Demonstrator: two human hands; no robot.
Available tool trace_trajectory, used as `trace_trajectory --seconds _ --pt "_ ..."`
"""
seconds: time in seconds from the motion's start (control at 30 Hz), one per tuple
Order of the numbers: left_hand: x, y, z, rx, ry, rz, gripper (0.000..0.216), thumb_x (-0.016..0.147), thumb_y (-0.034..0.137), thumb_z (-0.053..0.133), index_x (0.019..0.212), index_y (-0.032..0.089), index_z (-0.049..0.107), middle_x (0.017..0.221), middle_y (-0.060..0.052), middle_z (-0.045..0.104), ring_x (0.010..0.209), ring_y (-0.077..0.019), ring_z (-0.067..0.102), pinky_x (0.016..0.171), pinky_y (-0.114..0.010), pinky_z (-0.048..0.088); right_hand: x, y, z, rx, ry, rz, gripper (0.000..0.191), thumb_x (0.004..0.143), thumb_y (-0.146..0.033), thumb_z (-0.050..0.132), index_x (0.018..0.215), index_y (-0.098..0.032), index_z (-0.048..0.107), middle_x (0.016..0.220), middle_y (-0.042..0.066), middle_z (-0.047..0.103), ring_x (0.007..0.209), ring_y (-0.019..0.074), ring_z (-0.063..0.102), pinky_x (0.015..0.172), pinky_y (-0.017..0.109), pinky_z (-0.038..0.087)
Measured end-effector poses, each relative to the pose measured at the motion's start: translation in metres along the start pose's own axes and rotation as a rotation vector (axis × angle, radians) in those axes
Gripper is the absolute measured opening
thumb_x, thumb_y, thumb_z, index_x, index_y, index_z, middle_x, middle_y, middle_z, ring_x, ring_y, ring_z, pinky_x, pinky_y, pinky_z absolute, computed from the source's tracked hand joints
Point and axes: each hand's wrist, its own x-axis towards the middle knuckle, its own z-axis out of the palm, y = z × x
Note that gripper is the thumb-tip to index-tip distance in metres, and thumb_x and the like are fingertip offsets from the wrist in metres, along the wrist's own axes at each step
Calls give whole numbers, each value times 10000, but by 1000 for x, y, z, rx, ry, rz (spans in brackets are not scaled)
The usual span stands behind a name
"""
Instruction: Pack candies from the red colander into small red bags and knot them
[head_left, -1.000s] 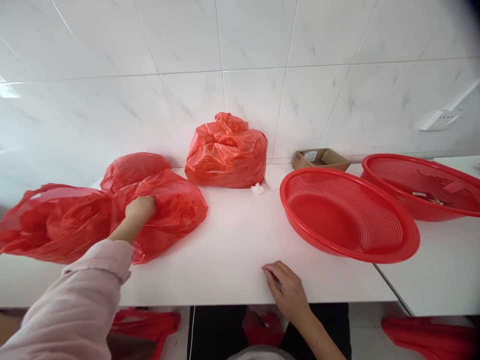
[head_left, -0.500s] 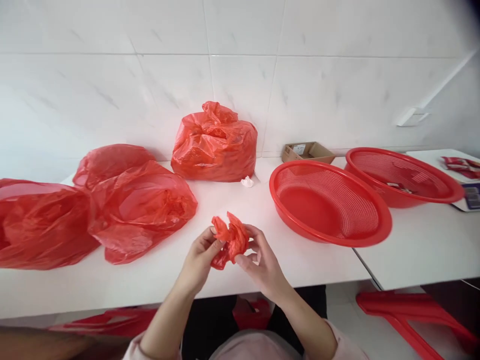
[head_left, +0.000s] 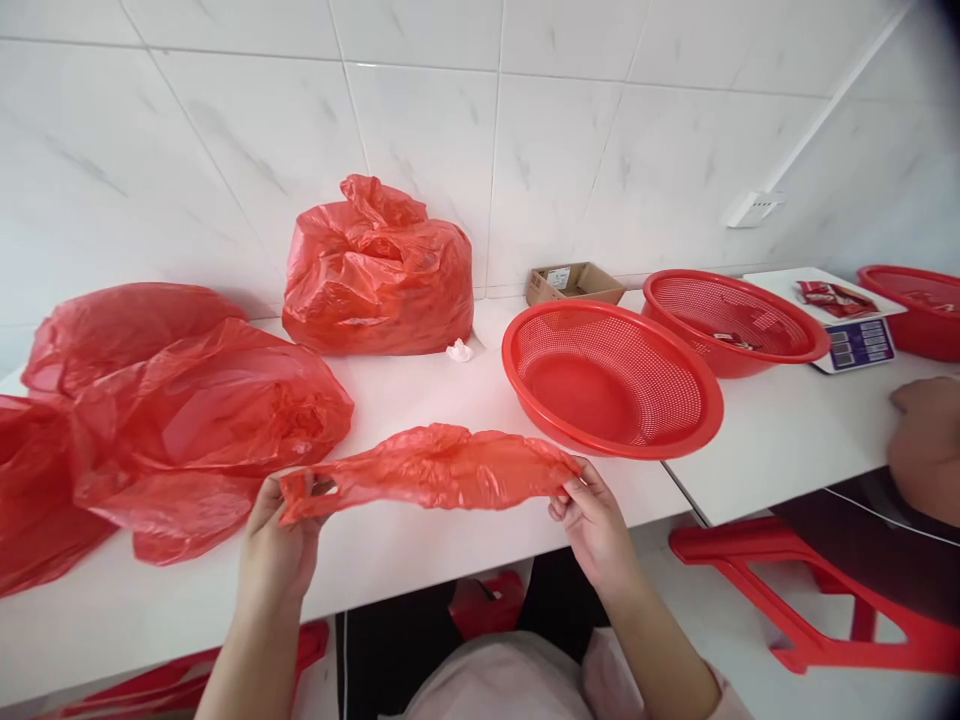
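Note:
A thin red plastic bag [head_left: 450,470] is stretched out sideways between my two hands above the front of the white table. My left hand [head_left: 281,545] pinches its narrow handle end. At the other end, my right hand [head_left: 596,520] grips the bag between thumb and fingers. Just beyond my right hand stands a red perforated basin [head_left: 577,400] with nothing seen in it. Left of the stretched bag lie loose, puffed-up red bags [head_left: 217,430]. A full, knotted red bag [head_left: 382,290] stands against the wall.
A crumpled white tissue [head_left: 459,350] lies by the knotted bag. Behind the basin are a small cardboard box [head_left: 574,283], a second red basin [head_left: 739,335] with small packets, and a scale [head_left: 859,345] bearing red packets. A red stool [head_left: 795,590] and another person's arm [head_left: 930,440] are at right.
The red bag, bunched up between my hands before, is now pulled out long as my hands moved apart. The view has shifted right, bringing the scale and another person into sight.

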Motion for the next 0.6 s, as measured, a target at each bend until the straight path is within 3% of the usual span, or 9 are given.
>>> trace_trajectory --seconds 0.13,0.27,0.33,0.4,0.5,0.6 --pt "0 -9 -6 -3 20 -22 284 579 296 782 711 187 555 700 45 616 678 -104 585 633 -218 527 -4 -1 -1 46 35 -12 231 772 -334 748 907 -232 589 659 -51 497 576 76 434 551 201 394" --pt "-4 -16 -3 55 -26 -64 250 643 331 725 738 196 538 817 15 634 825 -174 637 769 -359 560 1 4 -4 -55 62 57 275 831 -412 630 720 -202 492 529 -73 357 483 78 363 486 211 349" --pt "-9 -16 -3 138 -42 -49 272 669 310 734 859 222 561 991 -10 651 968 -219 638 852 -414 533 2 7 -8 -140 61 98 342 841 -442 588 647 -200 445 480 -77 312 440 79 323 447 219 319" --pt "-18 -13 -2 336 -90 56 486 668 262 751 1108 283 546 1250 -34 588 1134 -248 586 948 -433 479 3 9 -12 -204 55 109 366 835 -459 598 629 -197 447 466 -74 324 428 78 315 426 219 300" --pt "-31 -4 3 815 -326 218 738 724 268 695 1391 367 395 1470 -53 437 1298 -282 471 1037 -452 404 4 11 -16 -314 42 85 372 827 -497 620 663 -186 498 478 -74 348 426 75 313 412 210 283" --pt "-40 0 13 1191 -627 227 509 778 280 609 1281 346 567 1353 -38 566 1243 -290 514 1039 -451 384 5 9 -17 -412 34 61 320 838 -497 623 797 -184 568 586 -43 487 486 96 421 442 212 351"
